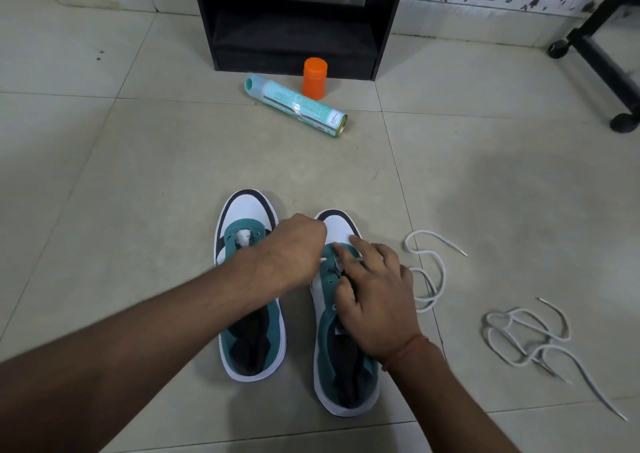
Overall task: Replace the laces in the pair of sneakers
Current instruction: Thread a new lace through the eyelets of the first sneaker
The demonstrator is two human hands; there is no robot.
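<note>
Step in hand: threading a lace through the front eyelets of the right sneaker (346, 348), by my judgement.
How to do it well: hold the eyelet flap steady with one hand, push the lace tip straight through, then pull both ends to equal length.
Left hand (294, 248): fingers curled downward over the toe end; it probably pinches the lace end, but the fingertips are hidden, so I cannot tell.
Right hand (374, 293): fingers spread and mostly straight, pressing on the tongue and eyelets.
Left sneaker (249, 279): beside the left wrist, no lace in it.
Working lace (429, 272): on the floor, just right of the right hand.
Second lace (530, 341): farther right, loose.
</note>
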